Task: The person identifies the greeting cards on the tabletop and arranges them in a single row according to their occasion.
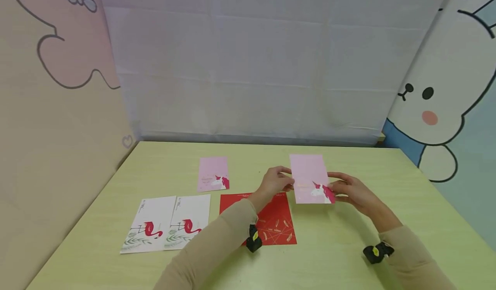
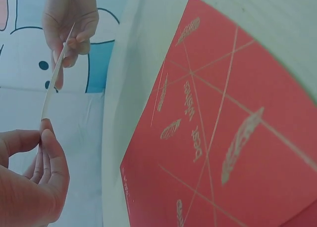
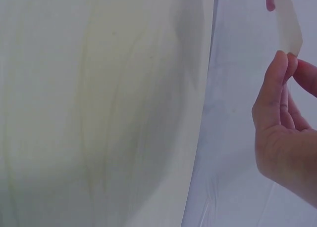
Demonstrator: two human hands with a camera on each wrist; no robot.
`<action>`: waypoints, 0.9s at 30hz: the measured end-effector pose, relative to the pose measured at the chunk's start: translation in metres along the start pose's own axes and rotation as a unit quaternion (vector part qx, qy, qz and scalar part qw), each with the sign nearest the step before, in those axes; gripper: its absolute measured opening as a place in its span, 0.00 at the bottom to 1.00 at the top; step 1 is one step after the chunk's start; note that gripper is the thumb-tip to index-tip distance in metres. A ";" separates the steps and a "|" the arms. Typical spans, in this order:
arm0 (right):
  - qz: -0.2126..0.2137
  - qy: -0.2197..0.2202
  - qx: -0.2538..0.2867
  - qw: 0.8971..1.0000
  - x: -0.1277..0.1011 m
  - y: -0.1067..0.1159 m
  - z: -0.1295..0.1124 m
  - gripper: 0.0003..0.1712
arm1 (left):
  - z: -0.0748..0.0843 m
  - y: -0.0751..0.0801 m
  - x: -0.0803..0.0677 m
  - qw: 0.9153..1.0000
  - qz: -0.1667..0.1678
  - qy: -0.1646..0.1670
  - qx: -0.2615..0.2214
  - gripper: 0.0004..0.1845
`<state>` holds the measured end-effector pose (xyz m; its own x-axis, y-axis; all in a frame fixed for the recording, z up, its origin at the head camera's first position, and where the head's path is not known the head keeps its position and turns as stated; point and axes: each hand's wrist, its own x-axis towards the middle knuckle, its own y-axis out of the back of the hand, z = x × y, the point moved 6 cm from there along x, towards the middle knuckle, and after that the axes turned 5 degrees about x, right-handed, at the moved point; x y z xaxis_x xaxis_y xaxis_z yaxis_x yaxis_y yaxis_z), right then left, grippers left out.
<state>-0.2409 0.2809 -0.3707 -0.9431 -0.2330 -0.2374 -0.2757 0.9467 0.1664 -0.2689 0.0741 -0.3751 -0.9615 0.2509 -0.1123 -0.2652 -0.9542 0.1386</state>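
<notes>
Between my two hands a pink card with a unicorn print [image 1: 310, 176] is held up over the table, its printed face toward me. My left hand [image 1: 274, 182] pinches its left edge between thumb and fingers. At the opposite edge my right hand [image 1: 354, 193] pinches it near the unicorn's mane. The left wrist view shows the card [image 2: 55, 71] edge-on, with the left hand [image 2: 37, 172] at its near end. In the right wrist view, the right hand [image 3: 285, 111] has thumb and fingertip on the card's pale edge. Below my left forearm lies a red card [image 1: 277, 221], partly covered by the sleeve.
A second pink unicorn card [image 1: 213, 173] lies flat behind the red one. Two white flamingo cards [image 1: 147, 225] lie side by side at the left. The pale wooden table [image 1: 329, 260] ends at a white sheet [image 1: 252, 66], with cartoon-printed walls on both sides.
</notes>
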 end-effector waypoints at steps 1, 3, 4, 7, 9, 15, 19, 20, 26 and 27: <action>0.000 0.003 -0.004 1.000 -0.002 0.000 -0.001 0.35 | 0.000 -0.001 -0.002 1.000 -0.001 0.002 -0.007 0.12; 0.002 0.006 -0.011 1.000 -0.006 0.000 -0.001 0.34 | 0.000 -0.004 -0.007 1.000 -0.004 0.005 -0.023 0.12; 0.003 0.005 -0.012 1.000 -0.008 0.000 0.000 0.34 | 0.000 -0.006 -0.009 1.000 -0.006 0.005 -0.028 0.12; 0.002 0.007 -0.018 1.000 -0.013 0.003 0.004 0.33 | -0.001 -0.010 -0.014 0.999 -0.010 0.004 -0.038 0.14; -0.003 0.010 -0.023 1.000 -0.016 0.005 0.006 0.33 | -0.002 -0.013 -0.017 0.999 -0.011 0.003 -0.039 0.15; -0.014 0.012 -0.033 0.999 -0.025 0.007 0.010 0.31 | -0.011 -0.022 -0.022 0.999 -0.007 0.006 -0.042 0.19; -0.018 0.006 -0.037 0.999 -0.029 0.008 0.012 0.32 | -0.016 -0.027 -0.025 0.999 -0.005 0.012 -0.034 0.19; -0.020 0.006 -0.037 0.999 -0.030 0.009 0.013 0.32 | -0.017 -0.029 -0.026 0.999 -0.006 0.013 -0.031 0.19; -0.039 0.005 -0.035 0.999 -0.035 0.010 0.017 0.31 | -0.020 -0.035 -0.029 0.999 -0.009 0.011 -0.037 0.20; -0.043 0.005 -0.034 0.998 -0.035 0.010 0.018 0.31 | -0.020 -0.037 -0.030 0.999 -0.009 0.011 -0.041 0.20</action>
<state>-0.2072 0.3026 -0.3778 -0.9170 -0.3152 -0.2445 -0.3674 0.9060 0.2100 -0.2291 0.0981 -0.3968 -0.9545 0.2648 -0.1367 -0.2744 -0.9600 0.0563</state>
